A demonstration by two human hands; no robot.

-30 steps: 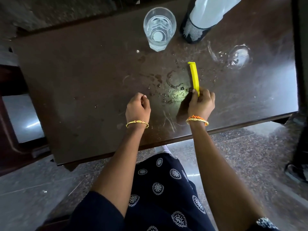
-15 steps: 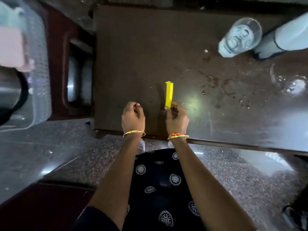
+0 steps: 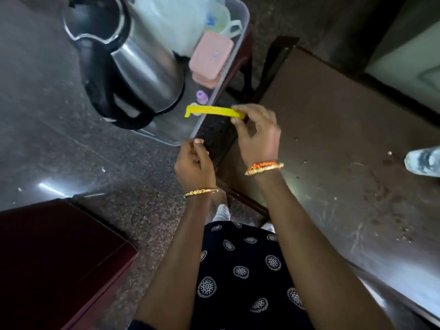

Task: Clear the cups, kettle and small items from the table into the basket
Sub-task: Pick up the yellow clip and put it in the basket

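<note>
- I see a yellow clip (image 3: 214,111), centre of frame.
- Kettle (image 3: 133,60), upper left: silver, black handle.
- Pink box (image 3: 210,59) beside it.
- Small purple cap (image 3: 202,96) below that.
- Dark brown table (image 3: 333,139), right.
- My skirt (image 3: 242,270), bottom: navy, white medallions.

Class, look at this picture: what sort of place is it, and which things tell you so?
Probably a room in a home: a steel kettle sits in a clear plastic basket on a polished stone floor, beside a dark wooden table.
</note>
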